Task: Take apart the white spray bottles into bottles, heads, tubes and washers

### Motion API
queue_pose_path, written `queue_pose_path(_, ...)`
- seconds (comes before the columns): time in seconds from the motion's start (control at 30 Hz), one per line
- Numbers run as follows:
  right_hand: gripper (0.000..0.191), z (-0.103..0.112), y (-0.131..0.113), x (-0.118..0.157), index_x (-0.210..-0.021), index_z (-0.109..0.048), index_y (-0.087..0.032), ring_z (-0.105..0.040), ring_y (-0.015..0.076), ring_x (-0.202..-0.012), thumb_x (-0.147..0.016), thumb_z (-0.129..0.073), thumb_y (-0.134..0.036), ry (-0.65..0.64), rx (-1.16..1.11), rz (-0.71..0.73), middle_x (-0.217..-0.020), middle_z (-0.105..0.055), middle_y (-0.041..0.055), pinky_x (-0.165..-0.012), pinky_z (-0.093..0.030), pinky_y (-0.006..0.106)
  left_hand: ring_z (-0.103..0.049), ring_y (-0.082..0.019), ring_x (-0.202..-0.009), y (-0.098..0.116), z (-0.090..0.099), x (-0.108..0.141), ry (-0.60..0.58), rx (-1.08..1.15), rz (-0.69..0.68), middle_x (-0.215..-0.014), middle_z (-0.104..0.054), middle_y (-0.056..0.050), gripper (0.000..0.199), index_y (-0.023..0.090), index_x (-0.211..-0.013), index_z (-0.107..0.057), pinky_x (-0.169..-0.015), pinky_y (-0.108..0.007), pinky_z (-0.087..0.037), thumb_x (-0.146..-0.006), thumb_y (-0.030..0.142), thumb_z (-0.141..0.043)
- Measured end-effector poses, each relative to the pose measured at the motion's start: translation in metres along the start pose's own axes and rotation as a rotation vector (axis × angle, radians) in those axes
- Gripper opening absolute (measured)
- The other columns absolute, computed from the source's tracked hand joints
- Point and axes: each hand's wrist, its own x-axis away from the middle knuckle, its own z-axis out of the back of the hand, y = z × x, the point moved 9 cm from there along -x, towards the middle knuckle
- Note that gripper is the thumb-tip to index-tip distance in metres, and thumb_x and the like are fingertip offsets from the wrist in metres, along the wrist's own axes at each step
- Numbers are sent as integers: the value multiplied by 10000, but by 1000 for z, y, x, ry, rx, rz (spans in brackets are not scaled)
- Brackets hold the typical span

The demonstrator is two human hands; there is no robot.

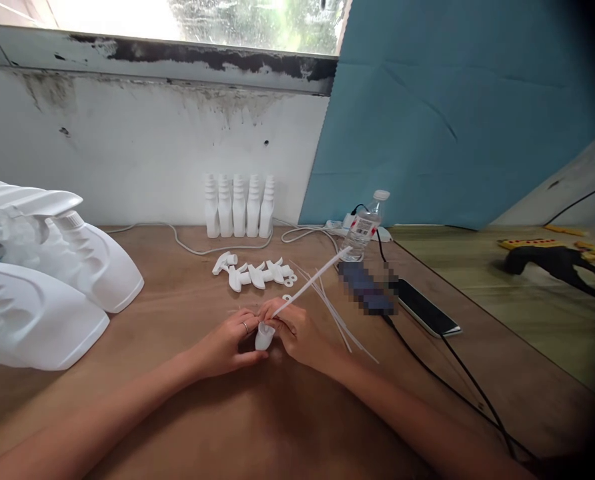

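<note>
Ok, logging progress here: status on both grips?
Left grip on white plastic piece. Right grip on thin tube. Loose tubes close by, not blocking.

From the person's head, we look forward and down across the worktop (172, 320), with the left hand (230, 343) and right hand (300, 333) below mid-view, the wall (147, 147) and window (257, 27) beyond.

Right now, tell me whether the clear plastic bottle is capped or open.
Capped. The clear plastic bottle has a white cap over its mouth.
</note>
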Motion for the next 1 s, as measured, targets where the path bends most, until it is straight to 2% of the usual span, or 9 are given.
queue_pose_path(0.17, 195, -4, -4, 2, -797, -527, -208, -599, 201, -906, -954, -417, -243, -20, 3, 31, -879, -615, 72, -812, -500, 354, -540, -254, -1044, 1, 2, 0, 9, -9, 3, -1073, -625, -104, 349, 203, -1129, -587, -936, -397, -433, -821, 356, -648)
queue_pose_path(0.3, 152, -2, 4, 7, -874, -542, -202, -600, 179, -882, -958, -444, -281, -7, -3, -12, -936, -608, 71, -815, -502, 332, -568, -245, -984, 5, 4, 1, 23, 5, 7, -1051, -626, -109, 381, 188, -1107, -597, -891, -374, -461, -805, 411, -662)
queue_pose_path(0.37, 136, -1, 4, 10, -920, -545, -198, -593, 189, -970, -961, -442, -278, -8, 17, 1, -1045, -601, 94, -867, -485, 346, -586, -227, -950, 5, 11, 1, 84, 59, 7, -1044, -630, -103, 382, 185, -1114, -589, -858, -348, -478, -822, 427, -635)
queue_pose_path(0.43, 132, -1, 2, 13, -926, -545, -200, -572, 204, -1059, -964, -432, -258, -15, 61, 25, -1092, -598, 105, -921, -452, 371, -604, -198, -904, -6, 28, 1, 230, 99, 41, -998, -643, -85, 313, 185, -1081, -592, -819, -315, -494, -871, 416, -564)
queue_pose_path(0.57, 72, -6, -1, 15, -966, -535, -210, -557, 232, -1057, -906, -531, -251, -63, 175, 62, -1014, -624, 88, -969, -389, 427, -618, -169, -845, -59, 88, -1, 669, -95, 244, -926, -655, -43, 236, 199, -931, -612, -833, -290, -501, -881, 413, -526)
queue_pose_path(0.7, 226, -9, 2, 16, -1024, -513, -212, -570, 236, -1009, -833, -622, -263, -73, 239, 63, -991, -626, 72, -1019, -345, 467, -604, -184, -879, -127, 143, -15, 929, -195, 412, -1010, -615, -97, 255, 153, -1015, -549, -826, -307, -500, -894, 361, -466)
queue_pose_path(0.83, 297, -4, 3, 17, -1070, -475, -220, -610, 221, -935, -825, -628, -290, 22, 271, 82, -1013, -635, 67, -1075, -269, 512, -607, -204, -911, -179, 179, -26, 1046, -267, 585, -1065, -601, -133, 285, 122, -1079, -519, -837, -330, -489, -876, 314, -462)
queue_pose_path(0.93, 394, 0, 2, 19, -1113, -430, -233, -624, 232, -912, -805, -658, -323, 80, 282, 82, -1006, -648, 72, -1069, -247, 526, -607, -218, -957, -200, 188, -34, 1070, -313, 681, -1142, -592, -142, 372, 121, -1159, -495, -879, -353, -469, -878, 364, -465)
queue_pose_path(1.0, 494, 3, 5, 19, -1176, -389, -238, -623, 236, -855, -789, -678, -341, 99, 288, 35, -897, -660, 46, -1037, -276, 514, -605, -228, -992, -208, 187, -43, 1043, -333, 707, -1194, -587, -140, 461, 129, -1226, -477, -881, -351, -466, -863, 413, -500)
